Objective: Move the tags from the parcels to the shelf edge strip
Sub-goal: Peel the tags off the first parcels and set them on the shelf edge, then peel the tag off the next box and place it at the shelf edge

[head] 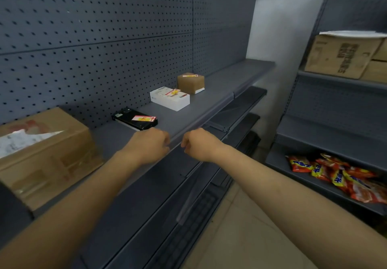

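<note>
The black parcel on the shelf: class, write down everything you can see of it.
The black parcel is a flat, dark, oblong box lying flat on the grey shelf, near the pegboard back. A red, white and yellow tag lies on its top. A pale edge shows along its underside. Neither hand touches it.

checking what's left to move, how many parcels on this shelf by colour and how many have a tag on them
brown parcels: 2 (large box, small one)
white parcel: 1
black parcel: 1
total parcels: 4
red and white tags on parcels: 3 (); none shows on the large box
</note>
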